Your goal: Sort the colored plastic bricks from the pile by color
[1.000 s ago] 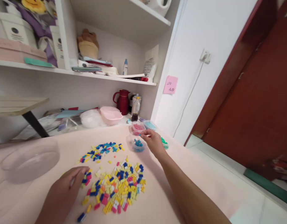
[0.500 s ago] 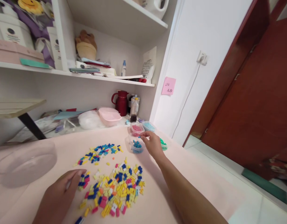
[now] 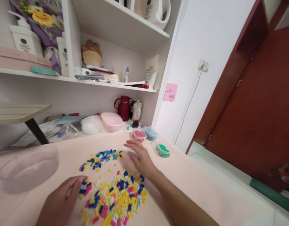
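Observation:
My right hand [image 3: 142, 158] reaches over the far side of the table with thumb and fingers apart and nothing visible between them. It covers most of a small clear tub of blue bricks. My left hand [image 3: 64, 196] rests at the left, thumb and forefinger tips together; whether anything is between them is hidden. Touching or just beside those tips lies a small cluster of pink, navy and yellow toy bricks [image 3: 85, 188]. To its right spreads a large pile of mixed bricks [image 3: 118, 194], mostly yellow. Behind lies a flatter patch of blue and yellow bricks [image 3: 103, 158].
Beyond my right hand stand clear tubs: pink pieces [image 3: 139, 134], light blue pieces [image 3: 150, 133] and green pieces [image 3: 163, 150]. A large clear round container [image 3: 29, 169] sits at the left. A pink box [image 3: 112, 121], red jug [image 3: 123, 108] and bottle [image 3: 136, 115] line the back.
My right hand has opened from a pinch on a small blue brick and moved left and nearer, over the blue tub. That brick no longer shows. My left hand has barely moved.

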`<state>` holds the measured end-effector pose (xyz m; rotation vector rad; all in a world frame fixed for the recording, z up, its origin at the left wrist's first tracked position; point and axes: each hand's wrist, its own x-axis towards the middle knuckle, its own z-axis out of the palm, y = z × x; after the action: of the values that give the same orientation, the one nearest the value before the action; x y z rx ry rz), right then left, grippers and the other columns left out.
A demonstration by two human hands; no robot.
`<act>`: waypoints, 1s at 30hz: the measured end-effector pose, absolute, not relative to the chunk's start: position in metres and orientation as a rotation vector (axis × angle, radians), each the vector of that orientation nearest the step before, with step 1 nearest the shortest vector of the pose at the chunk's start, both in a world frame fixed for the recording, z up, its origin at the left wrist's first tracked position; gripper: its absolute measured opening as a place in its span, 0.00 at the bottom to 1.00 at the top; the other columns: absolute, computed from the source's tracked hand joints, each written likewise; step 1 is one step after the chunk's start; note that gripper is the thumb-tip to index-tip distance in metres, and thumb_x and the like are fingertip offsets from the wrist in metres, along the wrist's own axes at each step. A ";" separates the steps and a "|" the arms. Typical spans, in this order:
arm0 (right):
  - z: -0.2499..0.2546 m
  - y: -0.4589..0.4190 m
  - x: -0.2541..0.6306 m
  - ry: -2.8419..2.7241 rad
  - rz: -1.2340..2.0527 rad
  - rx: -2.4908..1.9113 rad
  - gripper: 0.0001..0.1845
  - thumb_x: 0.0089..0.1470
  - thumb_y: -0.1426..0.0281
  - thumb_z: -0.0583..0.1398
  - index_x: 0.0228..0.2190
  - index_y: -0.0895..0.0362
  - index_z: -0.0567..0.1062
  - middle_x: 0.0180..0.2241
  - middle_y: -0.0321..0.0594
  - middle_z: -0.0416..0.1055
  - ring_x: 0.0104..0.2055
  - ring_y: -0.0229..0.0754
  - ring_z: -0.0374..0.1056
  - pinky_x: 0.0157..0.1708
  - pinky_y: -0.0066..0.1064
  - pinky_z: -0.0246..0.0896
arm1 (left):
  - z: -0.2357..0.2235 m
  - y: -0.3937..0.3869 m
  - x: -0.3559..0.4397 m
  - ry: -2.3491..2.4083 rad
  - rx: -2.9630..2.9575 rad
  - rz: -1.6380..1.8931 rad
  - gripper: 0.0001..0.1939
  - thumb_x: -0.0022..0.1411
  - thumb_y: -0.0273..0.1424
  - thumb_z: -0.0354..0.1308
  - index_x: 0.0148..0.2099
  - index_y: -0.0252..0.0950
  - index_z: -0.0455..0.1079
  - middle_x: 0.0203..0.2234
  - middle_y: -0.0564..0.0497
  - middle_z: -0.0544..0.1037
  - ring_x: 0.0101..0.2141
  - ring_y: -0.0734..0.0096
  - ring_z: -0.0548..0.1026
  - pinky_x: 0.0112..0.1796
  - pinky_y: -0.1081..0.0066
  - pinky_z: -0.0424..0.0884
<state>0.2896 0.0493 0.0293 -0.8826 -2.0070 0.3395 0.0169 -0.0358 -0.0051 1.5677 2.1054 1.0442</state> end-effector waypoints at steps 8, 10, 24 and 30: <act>0.021 0.032 0.270 -2.167 0.740 -0.961 0.33 0.63 0.60 0.55 0.65 0.55 0.56 0.68 0.48 0.44 0.70 0.48 0.42 0.65 0.45 0.43 | 0.000 -0.035 0.018 2.097 1.491 1.056 0.23 0.52 0.48 0.46 0.36 0.46 0.79 0.41 0.53 0.83 0.48 0.54 0.78 0.50 0.59 0.72; 0.018 0.039 0.273 -2.107 0.717 -1.075 0.33 0.62 0.58 0.55 0.64 0.57 0.57 0.68 0.50 0.44 0.70 0.50 0.41 0.66 0.48 0.42 | 0.001 -0.035 0.018 2.101 1.477 1.046 0.24 0.53 0.49 0.45 0.36 0.46 0.79 0.42 0.53 0.83 0.49 0.54 0.77 0.51 0.58 0.71; 0.003 0.052 0.274 -1.825 0.389 -1.520 0.29 0.59 0.65 0.56 0.61 0.59 0.63 0.67 0.56 0.45 0.68 0.63 0.45 0.61 0.58 0.47 | 0.004 -0.040 0.021 2.074 1.537 1.111 0.21 0.55 0.47 0.47 0.35 0.45 0.79 0.40 0.53 0.84 0.46 0.56 0.78 0.50 0.61 0.72; -0.009 0.057 0.273 -2.026 0.490 -1.347 0.29 0.59 0.71 0.52 0.61 0.62 0.63 0.64 0.54 0.56 0.66 0.53 0.51 0.64 0.49 0.47 | -0.004 -0.040 0.017 2.043 1.630 1.234 0.20 0.58 0.45 0.48 0.37 0.42 0.78 0.41 0.50 0.83 0.47 0.58 0.78 0.50 0.63 0.71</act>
<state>0.2729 0.0566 -0.0093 -1.3472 -2.0260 0.4903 0.0166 -0.0404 -0.0040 1.6296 2.0425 1.2339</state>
